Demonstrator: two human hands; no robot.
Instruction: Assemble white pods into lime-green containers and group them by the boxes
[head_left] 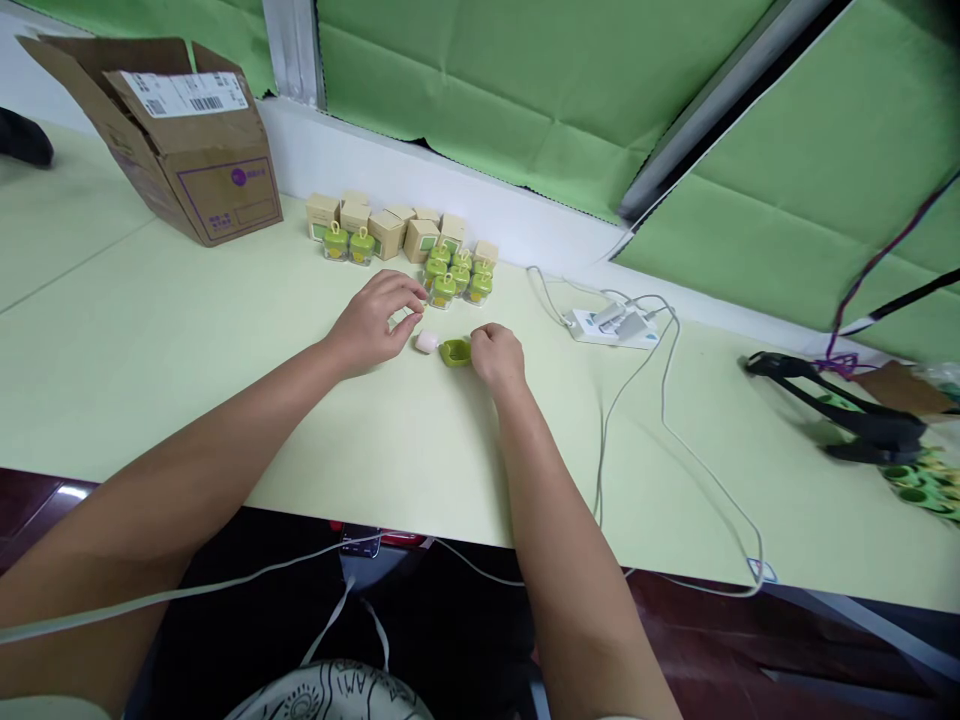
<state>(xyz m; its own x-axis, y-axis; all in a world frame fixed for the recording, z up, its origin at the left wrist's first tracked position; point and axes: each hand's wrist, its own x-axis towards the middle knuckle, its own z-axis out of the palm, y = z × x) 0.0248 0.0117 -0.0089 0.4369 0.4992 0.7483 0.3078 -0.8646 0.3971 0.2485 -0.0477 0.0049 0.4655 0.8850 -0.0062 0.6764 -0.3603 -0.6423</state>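
My left hand [379,318] is over the table with thumb and fingertips brought close in a pinch. Whatever may be between the tips is too small to make out. Just right of and below those fingertips, a small pale pink piece [427,342] sits on the table. My right hand [497,355] is closed at the right edge of a hollow green cap [454,352], its open side showing. Beyond my hands stand several small clear jars with green looped lids [443,290], and two more of these jars [361,246] stand further left.
Small brown boxes [386,233] line the wall behind the jars. An open cardboard carton [217,170] stands at the back left. On the right are a white power strip [611,327] with trailing cables, a black bracket-like object [874,425] and green parts [919,485].
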